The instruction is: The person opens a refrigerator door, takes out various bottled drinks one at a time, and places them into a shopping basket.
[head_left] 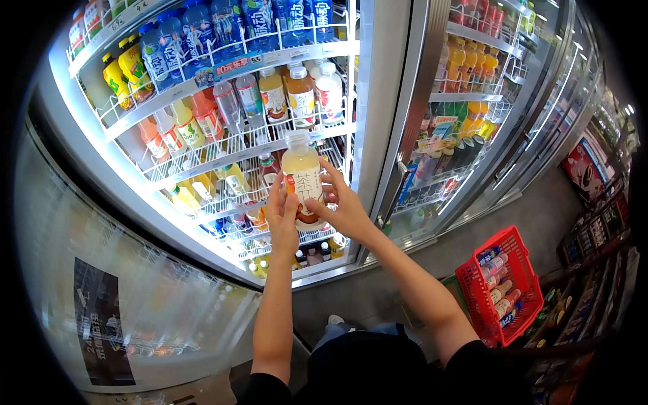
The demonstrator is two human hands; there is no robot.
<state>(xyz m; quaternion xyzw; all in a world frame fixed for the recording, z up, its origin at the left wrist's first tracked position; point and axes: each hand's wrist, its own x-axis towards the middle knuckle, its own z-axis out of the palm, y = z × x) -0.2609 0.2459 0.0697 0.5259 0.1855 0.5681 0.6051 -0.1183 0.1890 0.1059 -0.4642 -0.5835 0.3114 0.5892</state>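
Note:
Both my hands hold a bottle of pale yellow tea drink (302,167) with a white cap and a white label, upright before the open fridge. My left hand (282,209) grips its left side low down. My right hand (339,206) wraps its right side, with the thumb across the label. Just behind and above the bottle, a wire shelf carries similar tea bottles: an amber one (300,98), a brown one (273,94) and a white-labelled one (329,94).
Blue drink bottles (226,27) fill the upper shelf. On the left, the glass fridge door (155,317) stands swung open. A red basket (530,283) holding several bottles is on the floor to the right. Another glass-doored fridge (466,94) adjoins on the right.

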